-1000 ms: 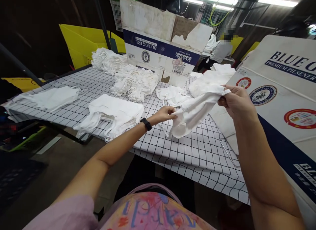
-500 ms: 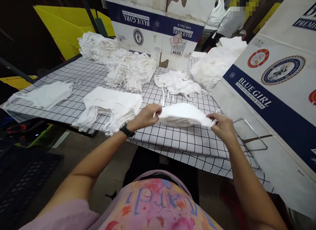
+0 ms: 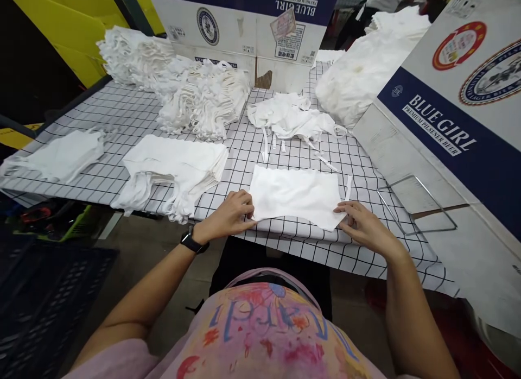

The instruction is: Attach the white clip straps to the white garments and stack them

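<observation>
And here's the white garment [image 3: 295, 194], spread flat along the front edge of the checked table [image 3: 238, 170]! Left hand [image 3: 233, 215] pinches its near left corner, right hand [image 3: 362, 225] grips the near right one between thumb and fingers. Over left, a layered stack [image 3: 175, 156] by that same edge; a loose heap [image 3: 291, 118] behind; cardboard box [image 3: 451, 167] at the right edge.

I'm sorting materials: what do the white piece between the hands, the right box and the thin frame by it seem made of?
White piece: probably soft, matte fabric, given its wrinkles and wavy edge; fibre unclear. Right box: likely cardboard with smooth printed faces; a brown edge shows. Thin frame: apparently metal wire, judging by its silvery gleam.
</observation>
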A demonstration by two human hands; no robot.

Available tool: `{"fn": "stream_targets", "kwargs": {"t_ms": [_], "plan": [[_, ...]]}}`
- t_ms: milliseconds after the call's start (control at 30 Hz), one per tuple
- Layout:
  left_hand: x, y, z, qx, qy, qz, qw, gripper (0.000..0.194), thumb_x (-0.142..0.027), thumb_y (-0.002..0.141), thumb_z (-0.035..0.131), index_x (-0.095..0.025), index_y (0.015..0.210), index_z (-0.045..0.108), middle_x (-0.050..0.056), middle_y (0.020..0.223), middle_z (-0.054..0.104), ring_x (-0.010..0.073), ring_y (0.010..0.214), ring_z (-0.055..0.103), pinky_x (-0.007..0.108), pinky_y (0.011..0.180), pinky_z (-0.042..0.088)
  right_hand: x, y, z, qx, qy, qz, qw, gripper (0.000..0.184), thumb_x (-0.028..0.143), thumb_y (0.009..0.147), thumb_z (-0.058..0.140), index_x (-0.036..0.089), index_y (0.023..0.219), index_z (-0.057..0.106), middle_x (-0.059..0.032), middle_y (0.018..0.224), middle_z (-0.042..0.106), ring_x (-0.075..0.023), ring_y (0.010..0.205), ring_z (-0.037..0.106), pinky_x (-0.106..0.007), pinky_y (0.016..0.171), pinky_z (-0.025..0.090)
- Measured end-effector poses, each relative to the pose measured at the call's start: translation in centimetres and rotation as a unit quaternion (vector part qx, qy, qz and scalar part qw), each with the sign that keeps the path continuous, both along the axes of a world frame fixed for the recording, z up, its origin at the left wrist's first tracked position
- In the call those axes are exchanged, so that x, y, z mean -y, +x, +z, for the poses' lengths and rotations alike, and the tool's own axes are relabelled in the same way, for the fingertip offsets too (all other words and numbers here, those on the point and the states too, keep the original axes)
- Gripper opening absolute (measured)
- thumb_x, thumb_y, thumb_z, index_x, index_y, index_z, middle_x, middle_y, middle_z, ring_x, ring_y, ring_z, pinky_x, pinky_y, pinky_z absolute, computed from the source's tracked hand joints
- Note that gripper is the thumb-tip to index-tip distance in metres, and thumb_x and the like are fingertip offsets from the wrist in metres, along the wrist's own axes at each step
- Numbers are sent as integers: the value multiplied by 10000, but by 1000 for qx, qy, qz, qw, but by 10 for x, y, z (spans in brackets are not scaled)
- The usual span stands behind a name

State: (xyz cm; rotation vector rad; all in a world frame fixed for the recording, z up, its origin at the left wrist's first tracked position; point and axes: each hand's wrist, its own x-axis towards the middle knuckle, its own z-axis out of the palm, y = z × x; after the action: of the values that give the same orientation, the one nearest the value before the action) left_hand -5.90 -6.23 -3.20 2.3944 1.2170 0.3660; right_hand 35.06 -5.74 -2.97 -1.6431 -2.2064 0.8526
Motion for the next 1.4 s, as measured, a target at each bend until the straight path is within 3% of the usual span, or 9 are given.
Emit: {"fn": "stream_targets", "kwargs": {"t_ms": [167,333,500,633,833,967,1100,1233,1400], "plan": [[-24,-3,2,84,-4,98,992,279,-364,941,609,-201,715,596,25,784,635,193,811,578,331,773,447,-28,4,13,-9,-33,-35,999,503,558,844,685,257,1246,670,-84,994,709,-233,720,657,-399,721,548],[-68,4,-10,139,-4,259,956,225,-328,868,658,-186,1043,660,42,976,694,188,851,620,336,810,499,-71,-21,-17,27,66,-206,976,360,440,818,638,160,1037,692,-130,994,695,-256,806,647,-459,869,522],[-97,16,-21,154,-54,302,939,252,-313,833,686,-162,1035,666,40,887,684,194,817,609,342,793,497,-90,-32,-36,31,108,-237,965,187,362,743,656,194,824,670,-94,843,643,-269,818,612,-473,892,499],[-107,21,-23,178,-73,286,939,84,-207,769,693,-176,752,617,18,788,657,172,766,587,318,746,475,-86,-31,-31,-97,73,-280,952,197,372,727,693,206,833,677,-28,740,634,-224,724,595,-417,795,511],[-99,8,-2,338,30,195,920,104,-221,810,685,-183,804,589,-2,813,654,141,797,612,297,789,512,-66,-18,-14,-328,175,-250,894,173,303,743,779,233,852,664,-34,902,718,-200,826,661,-348,771,547],[-63,-3,2,255,46,60,964,55,-154,861,630,-191,897,612,19,889,676,159,846,613,308,783,517,-35,0,-19,-253,143,-150,945,26,228,810,673,244,824,657,-46,975,743,-226,910,687,-373,795,552],[-22,-8,-19,75,85,-30,993,230,-18,822,523,-198,912,637,49,927,680,219,944,581,359,820,461,-3,8,-35,-98,148,-71,982,129,165,817,574,255,815,665,-39,947,766,-255,917,668,-385,747,536],[-2,-10,-34,25,124,-39,991,233,-27,849,526,-196,943,656,71,979,683,248,1000,582,377,825,419,10,4,-42,-69,193,-52,978,165,134,859,549,256,836,657,-36,951,768,-261,952,669,-398,769,544],[-1,-11,-33,22,121,-31,992,205,-37,838,547,-193,936,638,72,976,683,256,1002,584,388,829,406,14,4,-44,-42,207,-42,977,215,114,852,545,249,950,680,-50,1016,754,-275,1001,679,-444,859,555]]}}
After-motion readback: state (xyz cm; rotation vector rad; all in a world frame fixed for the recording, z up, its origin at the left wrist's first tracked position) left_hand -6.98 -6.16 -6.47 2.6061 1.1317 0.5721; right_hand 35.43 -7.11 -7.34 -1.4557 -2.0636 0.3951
